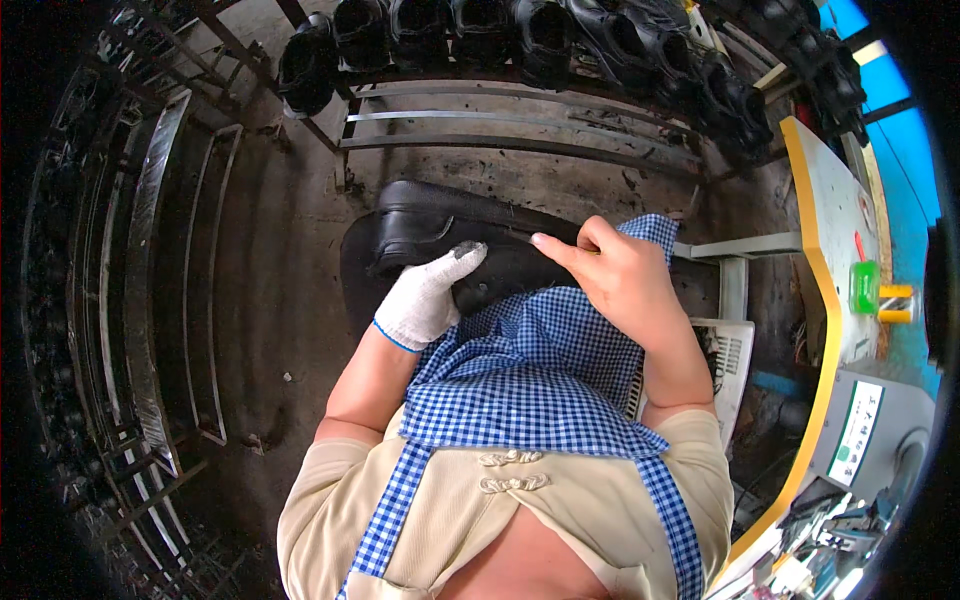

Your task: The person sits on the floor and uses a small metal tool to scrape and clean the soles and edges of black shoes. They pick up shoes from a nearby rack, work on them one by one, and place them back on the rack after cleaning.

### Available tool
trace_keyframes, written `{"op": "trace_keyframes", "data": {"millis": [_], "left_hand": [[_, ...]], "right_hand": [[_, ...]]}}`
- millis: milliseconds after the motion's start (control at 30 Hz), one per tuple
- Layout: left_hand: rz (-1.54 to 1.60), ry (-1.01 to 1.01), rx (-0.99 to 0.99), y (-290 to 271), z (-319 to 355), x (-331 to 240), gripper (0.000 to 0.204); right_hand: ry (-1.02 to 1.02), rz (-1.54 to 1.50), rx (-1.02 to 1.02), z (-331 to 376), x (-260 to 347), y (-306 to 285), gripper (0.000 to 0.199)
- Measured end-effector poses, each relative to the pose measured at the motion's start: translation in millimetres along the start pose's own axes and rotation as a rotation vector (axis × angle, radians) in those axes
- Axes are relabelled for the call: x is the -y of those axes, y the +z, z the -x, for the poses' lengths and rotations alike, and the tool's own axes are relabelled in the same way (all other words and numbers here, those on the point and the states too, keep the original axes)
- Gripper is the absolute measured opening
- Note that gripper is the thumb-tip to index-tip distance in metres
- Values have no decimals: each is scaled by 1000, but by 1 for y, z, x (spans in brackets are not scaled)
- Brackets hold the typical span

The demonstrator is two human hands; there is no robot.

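A black shoe [412,228] lies on its side above my lap, its thick sole edge turned to the far side. My left hand [425,295], in a white knitted glove with a dark-stained thumb tip, is closed round the shoe's near side. At the shoe's right part is my bare right hand [618,275]. One of its digits stretches out to the seam by the sole, and the other fingers are curled in. Whether they hold something small is hidden. Under the shoe is a dark surface, beside my blue checked apron [540,370].
Black shoes [470,35] stand in a row on a metal rack [520,142] ahead. Another metal rack [150,280] is on the left. To the right is a yellow-edged worktable [822,300] with a green container [864,288] and a grey machine [870,430].
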State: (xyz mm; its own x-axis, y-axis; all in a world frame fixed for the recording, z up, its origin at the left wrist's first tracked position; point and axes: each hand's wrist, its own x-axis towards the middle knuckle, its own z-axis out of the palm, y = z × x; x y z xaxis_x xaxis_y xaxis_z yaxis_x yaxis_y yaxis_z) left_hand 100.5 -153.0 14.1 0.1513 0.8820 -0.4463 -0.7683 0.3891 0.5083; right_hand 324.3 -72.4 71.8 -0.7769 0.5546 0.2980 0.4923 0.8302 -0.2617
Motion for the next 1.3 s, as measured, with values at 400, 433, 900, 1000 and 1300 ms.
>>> {"op": "trace_keyframes", "data": {"millis": [400,433,900,1000,1300], "left_hand": [[43,-17,-45,-3,-2,2,40],[29,-7,-49,-1,-1,2,40],[-19,34,-63,3,1,2,39],[19,15,-58,-1,0,3,39],[-28,14,-48,11,3,2,38]], "right_hand": [[2,-57,-15,0,-7,6,43],[13,-31,-18,0,-6,6,43],[21,179,-3,-2,10,-18,35],[0,199,5,-4,10,-15,34],[38,125,-84,-10,9,-2,38]]}}
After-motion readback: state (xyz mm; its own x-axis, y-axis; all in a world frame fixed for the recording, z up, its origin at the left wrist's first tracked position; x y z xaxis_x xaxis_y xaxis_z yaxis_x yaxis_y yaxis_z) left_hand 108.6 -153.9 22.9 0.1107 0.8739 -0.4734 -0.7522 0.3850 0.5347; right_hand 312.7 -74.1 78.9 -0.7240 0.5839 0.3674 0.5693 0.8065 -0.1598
